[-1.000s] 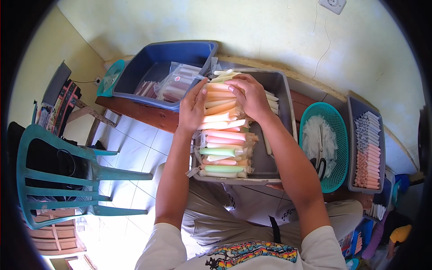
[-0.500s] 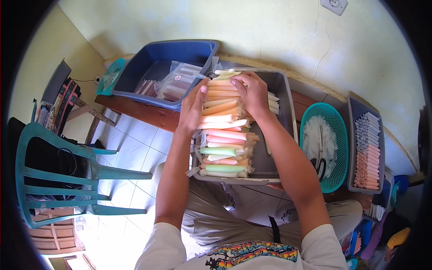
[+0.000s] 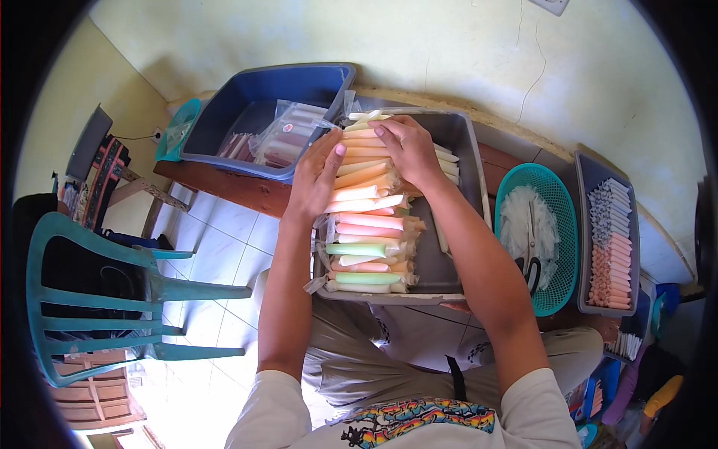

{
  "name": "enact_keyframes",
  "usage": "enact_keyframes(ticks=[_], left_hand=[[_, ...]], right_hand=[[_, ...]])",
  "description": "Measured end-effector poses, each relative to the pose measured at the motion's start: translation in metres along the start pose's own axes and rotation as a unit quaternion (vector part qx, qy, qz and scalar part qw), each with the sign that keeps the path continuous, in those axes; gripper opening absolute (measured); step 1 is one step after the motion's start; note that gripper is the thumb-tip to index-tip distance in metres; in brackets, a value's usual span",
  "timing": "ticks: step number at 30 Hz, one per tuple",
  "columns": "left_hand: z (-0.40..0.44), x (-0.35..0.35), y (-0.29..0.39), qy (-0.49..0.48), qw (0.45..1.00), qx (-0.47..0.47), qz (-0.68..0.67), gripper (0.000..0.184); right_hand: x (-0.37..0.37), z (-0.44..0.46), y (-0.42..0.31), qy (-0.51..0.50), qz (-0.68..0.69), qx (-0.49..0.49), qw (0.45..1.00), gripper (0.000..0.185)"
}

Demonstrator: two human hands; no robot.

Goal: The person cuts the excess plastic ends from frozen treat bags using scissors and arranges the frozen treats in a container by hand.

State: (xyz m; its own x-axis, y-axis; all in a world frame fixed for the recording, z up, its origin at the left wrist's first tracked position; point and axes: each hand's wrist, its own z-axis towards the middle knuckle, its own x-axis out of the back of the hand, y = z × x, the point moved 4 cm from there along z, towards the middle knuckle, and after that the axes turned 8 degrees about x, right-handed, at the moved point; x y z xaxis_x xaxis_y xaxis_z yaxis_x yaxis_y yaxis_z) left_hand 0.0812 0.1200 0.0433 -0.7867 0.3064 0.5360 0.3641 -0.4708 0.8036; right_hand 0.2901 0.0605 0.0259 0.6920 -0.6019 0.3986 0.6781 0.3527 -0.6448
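A grey tray [image 3: 479, 202] in front of me holds a long stack of slim, filled plastic tubes that look like ice pops [image 3: 364, 203], orange, pink, green and cream. Along the left ends of the far orange ones lies my left hand [image 3: 314, 178], its fingers stretched out and its thumb raised. My right hand [image 3: 413, 152] is over the right side of the same far rows, fingers bent and thumb against the tubes. Its fingertips are partly hidden, but it seems to grip tubes there. Clear wrapping shows around the nearer bundles.
Left of the tray stands a blue tub [image 3: 269, 75] with bagged purple tubes [image 3: 288, 138]. On the right are a turquoise basket [image 3: 566, 284] with plastic wrappers and scissors [image 3: 532, 247], and another grey tray [image 3: 583, 183] of tubes. A green plastic chair [image 3: 97, 294] stands at left.
Both hands stay at the far rows. The right hand has shifted slightly left and its fingers reach a little further over the tubes. The camera view has moved a little.
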Motion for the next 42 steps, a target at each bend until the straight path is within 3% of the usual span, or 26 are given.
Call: enact_keyframes(ticks=[2,6,12,18,20,23,25,27,28,32,34,42], left_hand=[[-0.001,0.001,-0.003,0.002,0.998,0.032,-0.046,0.067],[-0.002,0.005,-0.002,0.012,0.999,0.011,-0.048,0.067],[-0.008,0.013,0.007,0.029,0.998,-0.011,-0.058,0.061],[-0.022,0.018,0.03,0.051,0.996,-0.066,-0.038,0.054],[-0.04,0.016,0.046,0.062,0.987,-0.144,0.043,0.049],[-0.062,0.009,0.062,0.04,0.974,-0.19,0.112,0.046],[-0.075,0.003,0.069,0.02,0.976,-0.186,0.112,0.048],[-0.089,-0.003,0.07,0.0,0.969,-0.193,0.155,0.05],[-0.096,-0.003,0.069,-0.015,0.966,-0.19,0.174,0.053],[-0.117,-0.006,0.062,-0.029,0.962,-0.172,0.211,0.063],[-0.123,-0.008,0.059,-0.022,0.963,-0.169,0.209,0.063],[-0.124,-0.011,0.053,-0.018,0.968,-0.16,0.192,0.066]], right_hand=[[0.002,-0.003,-0.003,0.002,0.002,0.02,1.0,0.033],[0.013,-0.004,-0.003,0.006,-0.011,0.036,0.999,0.035],[0.039,-0.007,-0.004,0.024,0.032,-0.015,0.999,0.038],[0.059,-0.019,-0.015,0.026,0.088,-0.147,0.985,0.047],[0.062,-0.038,-0.011,0.016,0.119,-0.234,0.965,0.065],[0.062,-0.068,-0.036,-0.004,0.169,-0.295,0.94,0.076],[0.052,-0.088,-0.048,0.006,0.207,-0.327,0.922,0.075],[0.038,-0.109,-0.042,0.049,0.236,-0.372,0.896,0.086],[0.035,-0.119,-0.048,0.071,0.352,-0.38,0.852,0.07],[0.027,-0.128,-0.068,0.092,0.291,-0.451,0.839,0.079],[0.021,-0.137,-0.074,0.05,0.37,-0.58,0.724,0.068],[0.016,-0.156,-0.052,0.031,0.309,-0.578,0.755,0.063]])
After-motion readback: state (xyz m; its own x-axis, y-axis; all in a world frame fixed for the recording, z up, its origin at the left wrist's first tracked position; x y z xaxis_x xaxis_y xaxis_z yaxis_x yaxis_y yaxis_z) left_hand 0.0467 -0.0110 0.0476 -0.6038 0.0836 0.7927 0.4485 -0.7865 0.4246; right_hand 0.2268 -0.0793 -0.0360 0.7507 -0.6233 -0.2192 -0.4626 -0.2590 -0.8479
